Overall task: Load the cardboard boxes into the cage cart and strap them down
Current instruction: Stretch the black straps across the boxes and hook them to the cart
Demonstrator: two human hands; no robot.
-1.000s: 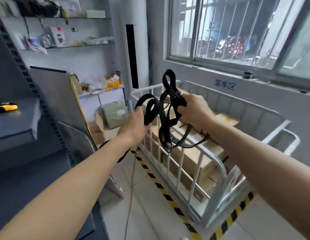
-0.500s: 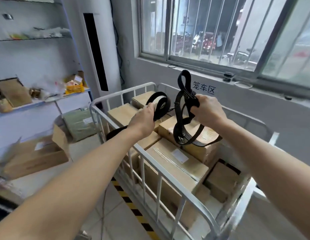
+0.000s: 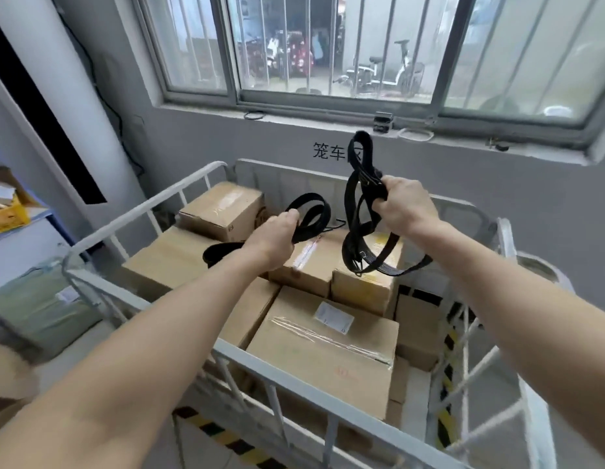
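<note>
Below my wrists the cardboard boxes [image 3: 323,346] fill the cage cart [image 3: 148,208]. My left hand [image 3: 272,240] and right hand [image 3: 406,206] are each fisted on the black strap [image 3: 357,228]; its dangling loops could snag together.

On the grey painted wall [image 3: 226,143] under the barred window, black Chinese characters are written: 笼车 can be read clearly, and a third character is partly covered by the black woven strap [image 3: 360,154]. The large brown cardboard box nearest to the camera [image 3: 328,360] carries a small white paper label [image 3: 334,317] and a faint red mark, but both are too small and blurred to read.
</note>
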